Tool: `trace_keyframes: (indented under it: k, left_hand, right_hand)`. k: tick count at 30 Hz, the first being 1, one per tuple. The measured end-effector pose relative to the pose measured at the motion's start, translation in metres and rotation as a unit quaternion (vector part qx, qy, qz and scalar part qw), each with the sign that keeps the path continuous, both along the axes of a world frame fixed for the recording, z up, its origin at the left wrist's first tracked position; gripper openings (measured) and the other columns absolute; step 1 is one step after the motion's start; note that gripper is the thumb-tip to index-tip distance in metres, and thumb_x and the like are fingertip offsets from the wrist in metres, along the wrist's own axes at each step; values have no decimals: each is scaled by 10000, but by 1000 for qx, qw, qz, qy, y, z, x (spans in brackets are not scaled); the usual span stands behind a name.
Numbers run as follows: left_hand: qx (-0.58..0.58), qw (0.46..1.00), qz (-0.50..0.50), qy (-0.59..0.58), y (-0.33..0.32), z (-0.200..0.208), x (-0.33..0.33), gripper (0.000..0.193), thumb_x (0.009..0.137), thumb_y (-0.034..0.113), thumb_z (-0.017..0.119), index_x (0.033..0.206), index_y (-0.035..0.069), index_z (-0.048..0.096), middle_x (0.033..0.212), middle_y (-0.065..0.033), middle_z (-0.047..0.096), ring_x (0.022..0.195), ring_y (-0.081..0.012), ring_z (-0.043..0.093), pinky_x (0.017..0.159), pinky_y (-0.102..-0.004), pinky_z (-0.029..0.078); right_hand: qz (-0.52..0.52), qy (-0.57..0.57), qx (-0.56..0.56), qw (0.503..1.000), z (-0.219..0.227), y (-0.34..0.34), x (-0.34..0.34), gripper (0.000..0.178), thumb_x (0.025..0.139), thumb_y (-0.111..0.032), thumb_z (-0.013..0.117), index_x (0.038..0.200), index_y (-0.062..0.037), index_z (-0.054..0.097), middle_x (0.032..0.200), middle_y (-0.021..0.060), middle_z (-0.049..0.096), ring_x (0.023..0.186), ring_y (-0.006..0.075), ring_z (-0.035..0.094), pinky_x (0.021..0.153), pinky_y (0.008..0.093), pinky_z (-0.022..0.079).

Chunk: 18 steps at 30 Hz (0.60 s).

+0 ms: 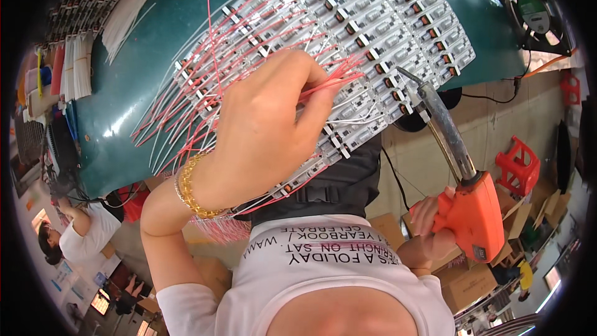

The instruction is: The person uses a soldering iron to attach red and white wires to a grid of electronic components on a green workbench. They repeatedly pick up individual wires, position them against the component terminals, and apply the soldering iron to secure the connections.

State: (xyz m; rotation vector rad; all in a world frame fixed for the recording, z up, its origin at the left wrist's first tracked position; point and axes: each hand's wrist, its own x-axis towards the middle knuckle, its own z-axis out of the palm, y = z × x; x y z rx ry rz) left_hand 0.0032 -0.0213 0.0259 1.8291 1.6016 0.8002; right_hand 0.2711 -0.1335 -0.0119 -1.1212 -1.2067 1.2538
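A large panel of small circuit boards [385,37] lies on the green table, with rows of dark and silver parts on it. My left hand [273,112] is over its middle, thumb and fingers closed on a bunch of thin red wires [336,78]. The wires' far ends reach the boards. In my right hand [429,221] is an orange gun-shaped soldering iron [476,218], my fingers wrapped round its grip. Its bent dark tip is over the boards, just right of the red wires; whether it touches them I cannot tell. Red and white wires [180,118] trail off the panel's left side.
A bundle of white wires [124,15] rests at the table's [180,0] far left, beside more board panels [87,0]. A black fan [535,15] stands at the far right. Red stools [519,165] and cardboard boxes [466,283] are on the floor. Another person [84,227] sits at the left.
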Motion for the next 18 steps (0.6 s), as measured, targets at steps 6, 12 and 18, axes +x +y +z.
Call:
trace_keyframes:
  k: [6,12,18]
  left_hand:
    - [24,999,-39,27,-4,-7,6,87,825,11,685,811,2,600,709,-81,598,600,-173,584,537,-277,448]
    - [48,998,-40,26,-5,-11,7,90,811,-6,683,794,4,596,697,-80,589,593,-175,591,529,-277,451]
    - [73,996,-30,33,-6,-15,11,104,802,-14,688,782,3,588,691,-81,581,567,-175,583,523,-274,457]
  right_hand:
    - [-2,-27,-77,997,11,-7,2,709,845,-605,599,1143,19,443,557,-17,471,447,113,444,486,282,400]
    - [-99,-76,-157,980,14,-14,-3,714,737,-705,660,859,-16,521,710,41,512,567,128,502,533,272,398]
    - [-19,-226,-109,968,-3,-30,27,767,739,-764,594,821,-2,582,743,20,524,656,132,532,556,265,398]
